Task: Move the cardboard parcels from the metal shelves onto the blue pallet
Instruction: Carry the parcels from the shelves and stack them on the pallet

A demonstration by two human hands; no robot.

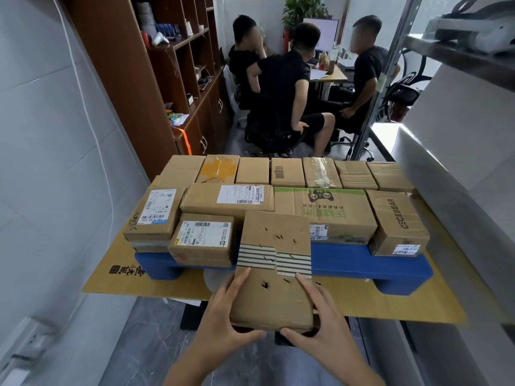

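The left hand and the right hand are both grasping the flat parcel. Each is clamping one near corner, with the thumbs meeting along the near edge and the fingers lying up the two sides. This grip appears to be keeping the wide, thin box level and square as it is being fed forward. The parcel is hanging over the front rim of the blue pallet, its far end pointing away from the grip; whether that end is touching anything cannot be told. Just left of the grip's far side the small labelled box is sitting at the pallet's front edge. Beyond the held parcel the green-printed box is closing off the back, and further right of the grip the CECEBEAR box is standing at the end. Between those two front boxes a bare strip of blue is showing, which looks like the only open room in the front row. The fit there is likely to be close on the left, so the parcel's left edge is the one to watch. Under the grip the cardboard sheet is jutting toward the person. The metal shelf upright is rising well beyond the right hand.
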